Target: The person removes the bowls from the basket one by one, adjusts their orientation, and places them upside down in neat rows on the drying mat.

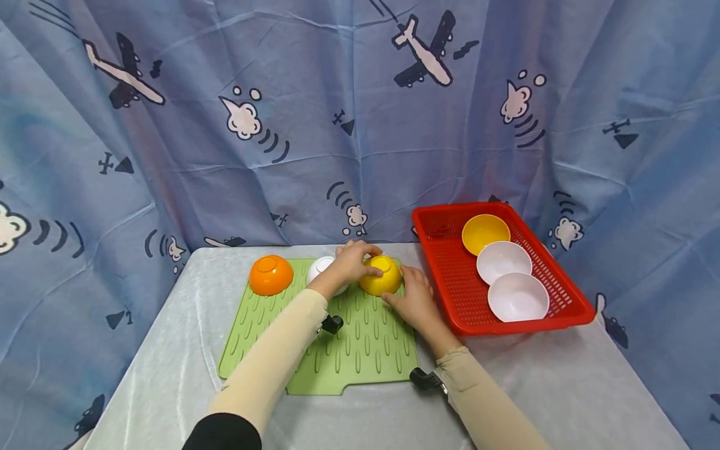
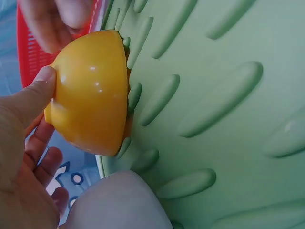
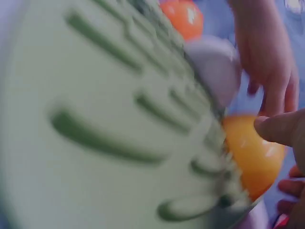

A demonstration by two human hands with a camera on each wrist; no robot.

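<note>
A yellow bowl (image 1: 380, 278) lies upside down at the back right corner of the green ridged mat (image 1: 360, 350). My left hand (image 1: 351, 262) holds it from above near the foot, thumb on the near side and fingers behind, as the left wrist view shows. Beside its right side is my right hand (image 1: 415, 297), thumb and fingers spread; in the left wrist view this hand looks blurred and just off the bowl. Left of the yellow bowl, partly hidden by my left hand, an upturned white bowl (image 1: 319, 267) sits on the mat. An upturned orange bowl (image 1: 271, 275) is at the mat's back left corner.
A red plastic basket (image 1: 444, 300) stands to the right of the mat. Inside it, a yellow bowl (image 1: 486, 232) and two white bowls (image 1: 504, 261) lie with their openings up. A blue patterned curtain (image 1: 304, 125) hangs behind the white-covered table (image 1: 169, 350).
</note>
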